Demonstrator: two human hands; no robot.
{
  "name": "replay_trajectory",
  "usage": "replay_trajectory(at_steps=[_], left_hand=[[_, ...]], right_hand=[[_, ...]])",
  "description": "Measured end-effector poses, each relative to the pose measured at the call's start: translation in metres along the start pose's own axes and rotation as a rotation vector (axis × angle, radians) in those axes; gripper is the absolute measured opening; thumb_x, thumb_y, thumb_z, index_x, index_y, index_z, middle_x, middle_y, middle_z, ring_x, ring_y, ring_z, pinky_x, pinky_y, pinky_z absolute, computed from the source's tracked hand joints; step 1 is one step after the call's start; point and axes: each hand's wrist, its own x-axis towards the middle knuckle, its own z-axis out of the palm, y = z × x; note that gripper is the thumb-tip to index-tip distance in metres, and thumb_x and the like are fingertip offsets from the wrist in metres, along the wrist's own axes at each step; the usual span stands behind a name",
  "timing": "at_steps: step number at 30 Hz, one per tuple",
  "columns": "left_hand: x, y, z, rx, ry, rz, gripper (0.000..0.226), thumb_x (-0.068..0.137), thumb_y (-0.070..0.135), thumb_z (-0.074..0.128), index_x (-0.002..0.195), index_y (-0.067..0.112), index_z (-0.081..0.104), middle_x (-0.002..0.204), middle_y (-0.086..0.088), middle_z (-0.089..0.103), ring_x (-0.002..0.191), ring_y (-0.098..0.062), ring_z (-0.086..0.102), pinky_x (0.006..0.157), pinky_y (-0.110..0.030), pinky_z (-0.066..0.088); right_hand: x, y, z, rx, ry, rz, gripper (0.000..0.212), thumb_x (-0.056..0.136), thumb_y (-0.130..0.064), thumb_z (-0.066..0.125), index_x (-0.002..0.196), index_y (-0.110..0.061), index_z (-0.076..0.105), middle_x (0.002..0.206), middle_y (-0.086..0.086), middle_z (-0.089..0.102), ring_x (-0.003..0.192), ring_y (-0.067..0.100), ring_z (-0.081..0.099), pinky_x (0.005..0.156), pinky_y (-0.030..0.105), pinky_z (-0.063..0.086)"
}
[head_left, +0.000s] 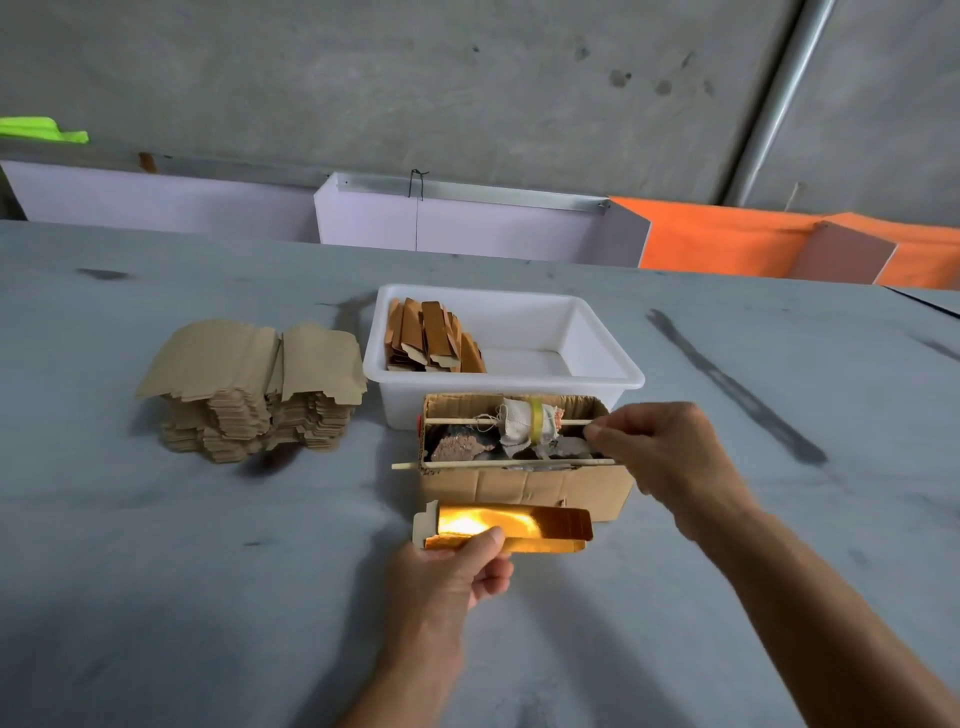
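I hold the gold blank (524, 525) in my left hand (457, 566), thumb pressed on the shiny face and fingers curled under its near edge. It hangs just above the table (156, 571), at 6 o'clock from the box (524, 488). Its long axis runs 9 to 3 o'clock, parallel to the box front. The notched white tab end points to 9, the rounded end to 3, and the gold side faces up towards me.

My right hand (670, 457) is at the box's 3 o'clock end, fingers curled at the tips of the two sticks (493, 462) that lie across its top. I cannot tell whether it has either stick pinched yet.

I judge the job to be early on. The tub (597, 332), at 12 o'clock from the box, holds only a short row of pieces (431, 338) standing along its left side, and the rest of it is bare. The stack (249, 384) of flat brown blanks at 10 o'clock is tall. The blank in hand looks flat and unfolded, so its own turn has barely begun.
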Motion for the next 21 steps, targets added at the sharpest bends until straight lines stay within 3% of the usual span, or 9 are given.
replay_trajectory(at_steps=[5,9,14,21], left_hand=[[0.001,0.000,0.000,-0.007,0.018,-0.019,0.013,0.073,0.001,0.074,0.060,0.003,0.071,0.063,-0.019,0.068,0.049,-0.022,0.063,0.046,-0.026,0.050],[0.002,-0.001,0.001,-0.017,0.017,-0.036,0.007,0.074,-0.001,0.073,0.068,0.000,0.069,0.061,-0.018,0.067,0.048,-0.020,0.062,0.046,-0.026,0.051],[0.002,-0.001,-0.001,-0.009,-0.002,-0.036,0.009,0.073,0.002,0.074,0.065,0.003,0.071,0.062,-0.016,0.068,0.050,-0.019,0.064,0.047,-0.026,0.051],[0.002,-0.001,-0.001,-0.002,-0.013,-0.036,0.016,0.072,0.003,0.076,0.057,0.007,0.071,0.062,-0.017,0.068,0.050,-0.020,0.064,0.048,-0.026,0.051]], right_hand=[[0.031,-0.026,0.006,-0.200,-0.245,0.208,0.005,0.080,-0.011,0.072,0.075,-0.008,0.072,0.055,0.004,0.051,0.047,0.011,0.037,0.038,0.017,0.031],[0.046,-0.029,0.013,-0.328,-0.338,0.281,0.020,0.077,-0.010,0.075,0.092,0.001,0.069,0.057,0.004,0.047,0.046,0.010,0.034,0.041,0.017,0.028],[0.055,-0.029,0.021,-0.424,-0.426,0.324,0.014,0.076,-0.013,0.076,0.077,-0.006,0.065,0.051,0.001,0.044,0.042,0.008,0.032,0.037,0.013,0.026],[0.061,-0.022,0.027,-0.495,-0.486,0.345,0.026,0.080,-0.015,0.071,0.060,-0.011,0.056,0.039,-0.004,0.044,0.035,0.007,0.035,0.036,0.013,0.030]])
